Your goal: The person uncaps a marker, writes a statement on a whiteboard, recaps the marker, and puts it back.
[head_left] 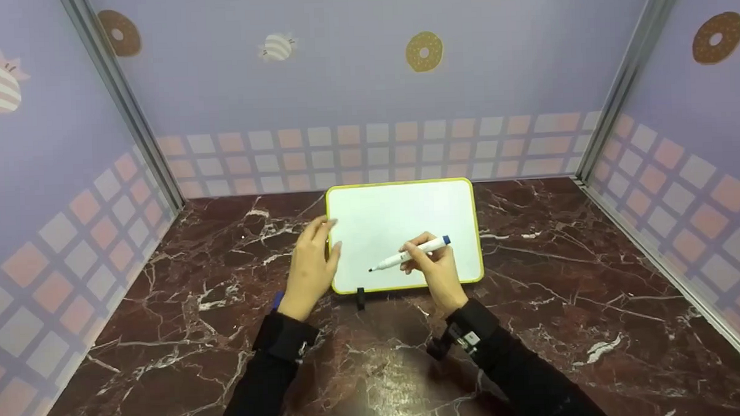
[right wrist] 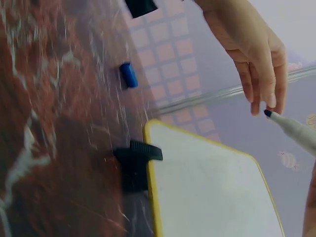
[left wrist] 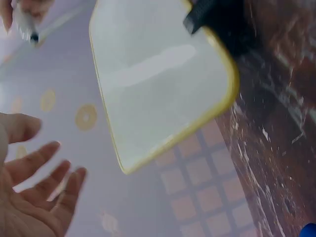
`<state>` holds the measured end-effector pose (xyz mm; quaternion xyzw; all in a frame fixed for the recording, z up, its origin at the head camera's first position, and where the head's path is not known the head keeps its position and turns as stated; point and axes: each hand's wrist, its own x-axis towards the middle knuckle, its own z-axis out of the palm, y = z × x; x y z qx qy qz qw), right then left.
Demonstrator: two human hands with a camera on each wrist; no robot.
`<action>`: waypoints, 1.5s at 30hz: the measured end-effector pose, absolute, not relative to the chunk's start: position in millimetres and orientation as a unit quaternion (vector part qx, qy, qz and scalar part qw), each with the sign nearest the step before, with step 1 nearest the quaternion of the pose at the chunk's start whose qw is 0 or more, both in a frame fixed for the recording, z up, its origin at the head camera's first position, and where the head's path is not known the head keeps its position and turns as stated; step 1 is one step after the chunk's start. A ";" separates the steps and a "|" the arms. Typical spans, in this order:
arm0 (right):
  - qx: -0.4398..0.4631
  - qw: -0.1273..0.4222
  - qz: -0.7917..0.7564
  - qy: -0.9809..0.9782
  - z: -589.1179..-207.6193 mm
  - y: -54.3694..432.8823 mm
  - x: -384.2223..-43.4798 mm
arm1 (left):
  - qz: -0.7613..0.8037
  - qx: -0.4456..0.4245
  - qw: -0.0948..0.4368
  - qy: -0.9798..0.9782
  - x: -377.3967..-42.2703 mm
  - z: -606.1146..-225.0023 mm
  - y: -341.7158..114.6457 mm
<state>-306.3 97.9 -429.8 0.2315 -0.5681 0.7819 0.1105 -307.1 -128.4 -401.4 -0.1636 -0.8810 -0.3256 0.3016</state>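
A small whiteboard (head_left: 401, 213) with a yellow frame stands tilted back on a black holder (head_left: 361, 299); its surface looks blank. My right hand (head_left: 437, 270) pinches a white marker (head_left: 390, 260) between thumb and fingers. The marker's dark tip is bare and points left, over the lower part of the board, while its blue end points right. Whether the tip touches the board I cannot tell. At the board's left edge is my left hand (head_left: 310, 265), fingers loosely spread; the left wrist view shows this hand (left wrist: 39, 192) apart from the board, holding nothing.
A blue marker cap (right wrist: 128, 75) sits on the dark red marbled table (head_left: 565, 324), partly hidden behind the left wrist in the head view. Purple patterned walls (head_left: 365, 79) enclose the table at the back and both sides.
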 end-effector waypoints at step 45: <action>0.277 0.268 0.578 -0.720 -402.8 31.5 -342.0 | -0.469 -0.059 0.062 -0.879 -342.7 -438.1 -152.2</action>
